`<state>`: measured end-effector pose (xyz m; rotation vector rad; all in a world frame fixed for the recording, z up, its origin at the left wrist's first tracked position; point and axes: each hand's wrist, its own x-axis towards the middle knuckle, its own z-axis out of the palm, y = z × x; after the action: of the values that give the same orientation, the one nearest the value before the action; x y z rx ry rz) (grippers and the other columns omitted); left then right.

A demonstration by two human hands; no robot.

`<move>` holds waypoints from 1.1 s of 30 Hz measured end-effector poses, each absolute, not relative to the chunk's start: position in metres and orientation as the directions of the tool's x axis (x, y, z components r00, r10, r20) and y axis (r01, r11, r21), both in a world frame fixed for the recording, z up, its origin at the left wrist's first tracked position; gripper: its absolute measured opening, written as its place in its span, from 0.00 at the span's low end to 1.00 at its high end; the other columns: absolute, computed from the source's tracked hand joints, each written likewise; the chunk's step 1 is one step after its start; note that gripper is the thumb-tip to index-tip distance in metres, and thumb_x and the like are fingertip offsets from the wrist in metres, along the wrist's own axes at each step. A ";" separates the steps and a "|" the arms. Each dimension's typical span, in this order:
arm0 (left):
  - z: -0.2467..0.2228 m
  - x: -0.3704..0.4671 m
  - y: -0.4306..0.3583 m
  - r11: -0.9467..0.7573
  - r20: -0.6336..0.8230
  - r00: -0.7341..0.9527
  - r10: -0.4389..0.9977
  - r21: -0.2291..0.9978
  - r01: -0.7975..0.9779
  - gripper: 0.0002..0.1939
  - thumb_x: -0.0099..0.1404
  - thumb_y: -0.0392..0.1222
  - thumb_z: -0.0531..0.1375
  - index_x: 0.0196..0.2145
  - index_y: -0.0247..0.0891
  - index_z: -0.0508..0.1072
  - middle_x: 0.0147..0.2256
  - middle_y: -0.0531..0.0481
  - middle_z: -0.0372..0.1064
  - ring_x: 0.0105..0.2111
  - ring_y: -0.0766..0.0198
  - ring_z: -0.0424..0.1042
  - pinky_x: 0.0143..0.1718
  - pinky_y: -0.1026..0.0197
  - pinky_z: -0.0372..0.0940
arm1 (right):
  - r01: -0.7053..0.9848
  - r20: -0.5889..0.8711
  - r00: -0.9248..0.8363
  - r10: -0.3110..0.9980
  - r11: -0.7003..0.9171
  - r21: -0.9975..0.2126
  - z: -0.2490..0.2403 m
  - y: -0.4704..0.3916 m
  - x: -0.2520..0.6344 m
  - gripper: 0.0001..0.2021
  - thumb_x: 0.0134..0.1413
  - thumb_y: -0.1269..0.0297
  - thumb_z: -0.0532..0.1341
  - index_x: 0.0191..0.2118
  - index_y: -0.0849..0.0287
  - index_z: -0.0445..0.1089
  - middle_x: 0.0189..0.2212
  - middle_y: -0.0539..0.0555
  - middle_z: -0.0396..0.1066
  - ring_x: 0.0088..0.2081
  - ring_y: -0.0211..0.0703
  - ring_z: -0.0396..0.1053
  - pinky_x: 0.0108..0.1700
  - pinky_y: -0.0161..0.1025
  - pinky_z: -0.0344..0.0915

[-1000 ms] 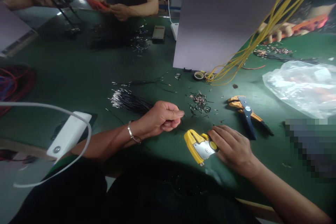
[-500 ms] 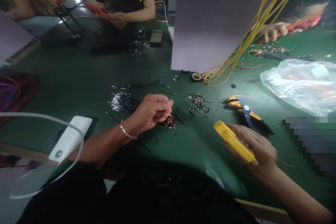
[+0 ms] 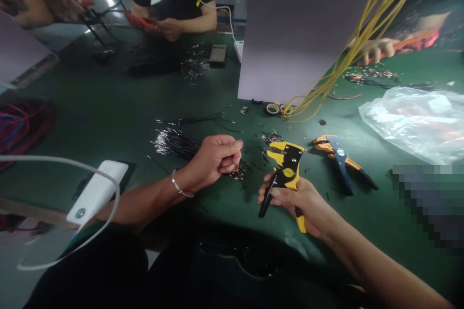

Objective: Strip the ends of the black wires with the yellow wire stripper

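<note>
My left hand (image 3: 219, 157) is closed in a pinch above a bundle of black wires (image 3: 177, 144); whatever its fingers hold is too small to name. Silvery ends of the bundle show left of the hand, copper ends (image 3: 238, 172) to its right. My right hand (image 3: 293, 198) grips a yellow and black wire stripper (image 3: 289, 166), whose jaws point up and left. Behind those jaws lies a small pile of wire scraps (image 3: 271, 137). A second stripper, blue and orange (image 3: 340, 153), rests on the green table (image 3: 119, 106) to the right.
A grey panel (image 3: 290, 29) stands ahead, with yellow wires (image 3: 337, 70) and tape rolls (image 3: 272, 108) beside it. A plastic bag (image 3: 416, 116) lies right, a white device (image 3: 97, 190) with a cable left. Other people's hands (image 3: 170, 28) work across the table.
My right hand has moved left, nearer my left hand, and turned the yellow stripper so its jaws point up. The left hand keeps its pinch, almost unmoved.
</note>
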<state>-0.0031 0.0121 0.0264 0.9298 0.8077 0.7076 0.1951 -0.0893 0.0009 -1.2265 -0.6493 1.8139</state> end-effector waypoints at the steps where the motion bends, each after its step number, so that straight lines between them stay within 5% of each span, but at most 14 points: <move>1: 0.026 -0.002 0.010 0.413 -0.280 0.514 0.811 0.895 -0.165 0.16 0.57 0.42 0.64 0.17 0.32 0.65 0.16 0.53 0.62 0.13 0.79 0.49 0.14 0.70 0.44 | -0.367 -0.468 -0.177 0.866 -0.499 -0.785 -0.001 -0.087 0.193 0.18 0.42 0.62 0.71 0.40 0.60 0.70 0.33 0.56 0.77 0.34 0.47 0.76 0.42 0.46 0.71; 8: 0.025 0.002 -0.003 0.360 -0.265 0.554 0.789 0.930 -0.068 0.16 0.56 0.45 0.64 0.18 0.32 0.67 0.16 0.53 0.63 0.13 0.78 0.51 0.15 0.70 0.47 | -0.501 -0.383 -0.159 0.910 -0.408 -0.763 -0.010 -0.072 0.179 0.15 0.44 0.62 0.70 0.38 0.60 0.70 0.31 0.55 0.77 0.33 0.47 0.76 0.42 0.47 0.72; 15: 0.021 0.006 -0.007 0.420 -0.292 0.607 0.739 0.904 -0.077 0.17 0.54 0.45 0.65 0.18 0.33 0.66 0.16 0.54 0.63 0.13 0.78 0.51 0.14 0.70 0.46 | -0.461 -0.356 -0.107 0.928 -0.364 -0.809 -0.011 -0.071 0.176 0.16 0.37 0.71 0.72 0.35 0.60 0.71 0.30 0.51 0.75 0.31 0.43 0.75 0.38 0.41 0.71; 23: 0.017 0.008 -0.002 0.484 -0.319 0.616 0.720 0.867 -0.117 0.16 0.57 0.45 0.64 0.20 0.32 0.67 0.19 0.52 0.65 0.15 0.77 0.51 0.14 0.69 0.47 | -0.422 -0.346 -0.197 0.917 -0.398 -0.815 -0.010 -0.073 0.181 0.14 0.37 0.74 0.70 0.35 0.59 0.72 0.30 0.51 0.74 0.31 0.44 0.74 0.40 0.46 0.70; 33: 0.012 0.006 0.001 0.388 -0.291 0.617 0.731 0.921 -0.025 0.08 0.54 0.39 0.64 0.27 0.32 0.68 0.23 0.53 0.65 0.17 0.77 0.55 0.17 0.69 0.49 | -0.426 -0.355 -0.250 0.901 -0.431 -0.796 -0.013 -0.070 0.189 0.13 0.36 0.74 0.70 0.34 0.60 0.73 0.28 0.50 0.74 0.29 0.44 0.74 0.38 0.44 0.71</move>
<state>0.0063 0.0010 0.0121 1.0762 0.7829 0.5488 0.1885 -0.0703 -0.0130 -1.0269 -0.7074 1.8222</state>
